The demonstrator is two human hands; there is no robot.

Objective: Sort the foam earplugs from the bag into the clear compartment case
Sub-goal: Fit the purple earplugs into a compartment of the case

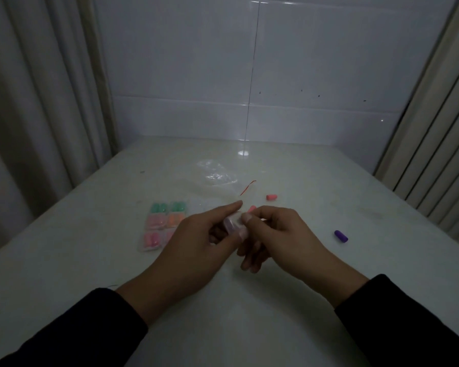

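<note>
Both hands pinch 1 small clear piece just right of the case [164,225]: left hand [196,242], right hand [281,237]. Next, prob: seat it in a free compartment.

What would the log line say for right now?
both hands pinch small clear case | purple earplug loose on table | compartment case partly filled

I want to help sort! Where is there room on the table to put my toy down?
Bare table lies between the sleeves, and along the right edge past the purple earplug. It is crowded mid-table around the case, bag and both hands.
</note>
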